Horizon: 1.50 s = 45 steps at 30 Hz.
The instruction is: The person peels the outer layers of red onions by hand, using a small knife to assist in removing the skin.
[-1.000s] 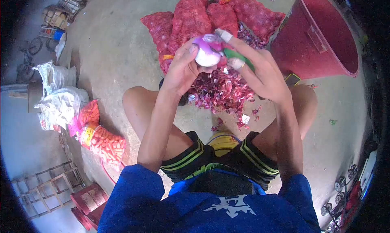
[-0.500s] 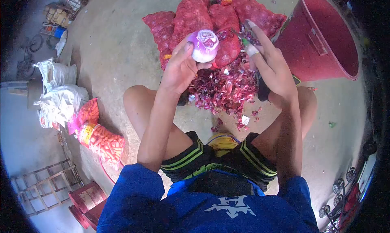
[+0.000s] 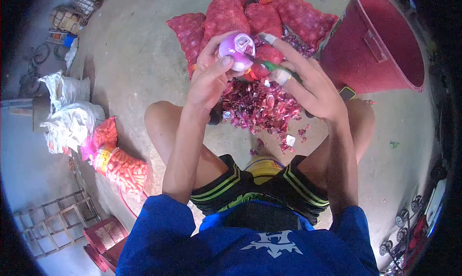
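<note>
Left hand: the left hand (image 3: pixel 209 78) is raised in the upper middle of the frame, fingers and thumb wrapped around a peeled purple onion (image 3: pixel 236 51).
Onion: it sits at the fingertips, cut top facing the camera, pale purple rings showing; it is in front of the red mesh sacks.
Right hand: the right hand (image 3: pixel 308 85) is closed around a green-handled knife (image 3: pixel 275 67), with the index finger stretched out along it toward the onion; two fingers carry pale tape wraps.
Knife: the green handle shows between the fingers, just right of the onion; the blade end meets the onion's right side, though the exact contact is too small to tell.
Peelings: a heap of red onion skins (image 3: pixel 260 107) lies on the concrete floor (image 3: pixel 139 59) under both hands, between the person's bare knees.
Sacks: red mesh sacks of onions (image 3: pixel 226 20) lie at the top centre of the frame.
Tub: a large red plastic tub (image 3: pixel 380 45) stands tilted at the upper right.
Left edge: white bags (image 3: pixel 70 114) and an orange mesh sack (image 3: pixel 120 167) lie at the left.
</note>
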Each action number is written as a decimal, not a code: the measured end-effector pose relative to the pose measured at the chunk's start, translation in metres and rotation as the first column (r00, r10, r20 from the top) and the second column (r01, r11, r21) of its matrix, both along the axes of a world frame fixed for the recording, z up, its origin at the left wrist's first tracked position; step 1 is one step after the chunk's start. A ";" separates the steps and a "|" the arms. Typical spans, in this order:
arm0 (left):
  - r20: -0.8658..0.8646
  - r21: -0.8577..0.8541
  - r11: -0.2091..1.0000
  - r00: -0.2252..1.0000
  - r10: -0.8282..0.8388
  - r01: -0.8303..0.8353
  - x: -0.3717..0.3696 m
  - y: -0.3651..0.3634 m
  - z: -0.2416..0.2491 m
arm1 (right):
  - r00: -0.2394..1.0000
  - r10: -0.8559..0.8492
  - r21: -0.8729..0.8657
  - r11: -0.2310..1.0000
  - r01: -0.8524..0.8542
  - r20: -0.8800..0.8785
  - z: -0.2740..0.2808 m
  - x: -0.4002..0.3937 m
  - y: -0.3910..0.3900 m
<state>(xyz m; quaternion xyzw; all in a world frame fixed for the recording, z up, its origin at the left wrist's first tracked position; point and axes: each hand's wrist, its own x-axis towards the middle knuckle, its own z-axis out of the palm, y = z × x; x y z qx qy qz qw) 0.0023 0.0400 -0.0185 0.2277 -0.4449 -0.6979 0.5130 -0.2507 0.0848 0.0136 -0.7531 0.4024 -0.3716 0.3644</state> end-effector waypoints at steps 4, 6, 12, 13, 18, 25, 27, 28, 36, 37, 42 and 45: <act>-0.016 -0.005 1.000 1.000 0.001 -0.001 0.000 0.000 0.000 | 1.000 -0.002 -0.003 1.000 0.002 -0.006 -0.002 -0.001 0.000; -0.002 -0.040 0.999 1.000 0.010 -0.010 0.000 -0.001 0.000 | 0.999 0.009 -0.050 0.999 -0.011 -0.034 -0.007 -0.003 -0.002; 0.119 -0.089 0.996 0.993 0.028 -0.017 0.005 -0.002 -0.001 | 0.995 0.024 -0.044 0.999 -0.028 -0.094 -0.001 -0.005 -0.003; 0.118 -0.088 0.996 0.993 0.026 -0.016 0.004 -0.002 0.000 | 0.995 0.022 -0.044 0.999 -0.027 -0.095 0.003 -0.006 -0.002; 0.057 -0.043 0.998 0.997 0.050 -0.047 0.003 0.000 0.000 | 0.985 -0.020 0.050 0.998 0.029 -0.174 0.015 -0.003 -0.001; 0.088 -0.144 0.989 0.995 0.049 -0.036 0.008 -0.003 -0.003 | 0.978 -0.070 -0.118 0.992 0.047 -0.194 -0.003 -0.007 -0.005; 0.092 -0.105 0.989 0.989 0.118 -0.108 0.013 -0.003 -0.003 | 0.915 -0.268 -0.052 0.963 0.265 -0.302 -0.006 -0.014 -0.009; 0.090 -0.108 0.988 0.989 0.116 -0.106 0.016 -0.005 -0.001 | 0.914 -0.272 -0.056 0.962 0.268 -0.302 -0.005 -0.016 -0.009; 0.080 -0.044 0.991 0.988 0.132 -0.129 0.015 -0.005 -0.004 | 0.995 -0.092 -0.046 0.995 0.094 0.034 -0.004 -0.001 -0.001; 0.078 -0.044 0.991 0.988 0.131 -0.128 0.013 -0.006 -0.003 | 0.998 -0.054 -0.060 0.997 0.056 0.035 -0.004 0.001 -0.002; 0.080 -0.078 0.992 0.991 0.110 -0.104 0.009 -0.006 -0.001 | 0.999 -0.024 -0.118 0.993 0.021 -0.023 -0.007 0.004 -0.007; 0.084 -0.080 0.992 0.991 0.101 -0.095 0.011 -0.006 0.000 | 1.000 -0.009 -0.140 0.990 0.008 -0.007 -0.011 0.004 -0.009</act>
